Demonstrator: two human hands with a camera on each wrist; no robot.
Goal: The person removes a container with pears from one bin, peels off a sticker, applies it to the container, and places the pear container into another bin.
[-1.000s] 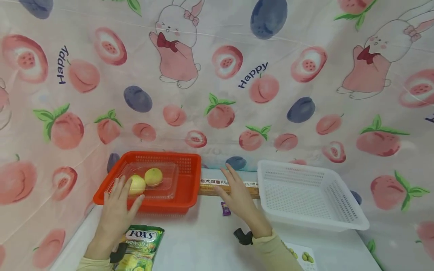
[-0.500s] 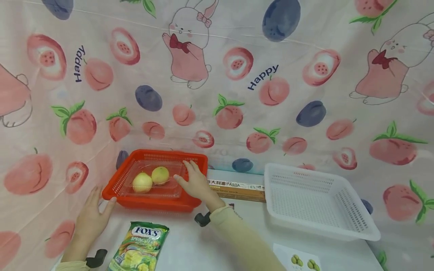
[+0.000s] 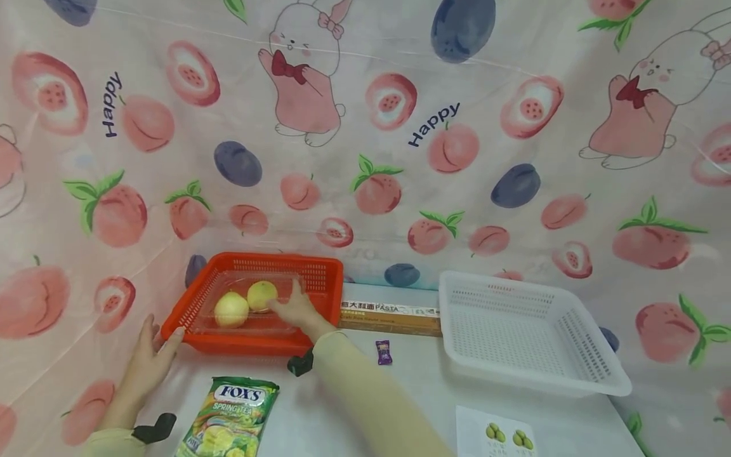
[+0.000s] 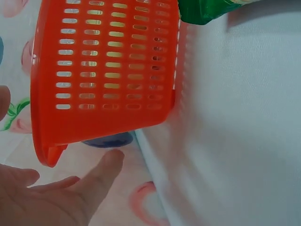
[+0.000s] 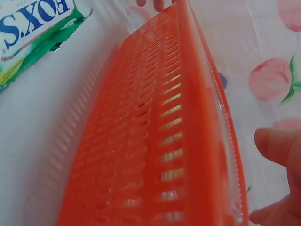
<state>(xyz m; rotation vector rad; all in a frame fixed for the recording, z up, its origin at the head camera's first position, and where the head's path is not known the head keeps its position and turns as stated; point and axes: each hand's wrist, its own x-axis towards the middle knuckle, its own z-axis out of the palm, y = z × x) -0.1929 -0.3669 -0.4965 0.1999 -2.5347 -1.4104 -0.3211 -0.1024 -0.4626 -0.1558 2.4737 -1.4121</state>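
Note:
The red basket (image 3: 257,344) stands at the back left, holding a clear plastic box (image 3: 200,320) with two yellow-green fruits (image 3: 231,310). Over the box's right part reaches my right hand (image 3: 298,311), fingers spread and thumb toward the fruits; contact with the box cannot be told. Beside the basket's left front corner is my left hand (image 3: 145,368), its fingers apart and its thumb near the rim. In the left wrist view, the left hand (image 4: 61,197) lies by the basket wall (image 4: 108,113), gripping nothing. The right wrist view has the right hand (image 5: 282,174) beyond the basket rim (image 5: 202,141).
A green FOX'S bag (image 3: 231,416) lies in front of the basket. Behind, a pasta box (image 3: 394,319) lies between the baskets, with a small purple packet (image 3: 384,353) before it. On the right are a white basket (image 3: 525,336) and a printed sheet (image 3: 493,435).
My right hand has moved left from near the pasta box to over the clear box. My left hand has gone from over the fruits to the basket's left corner.

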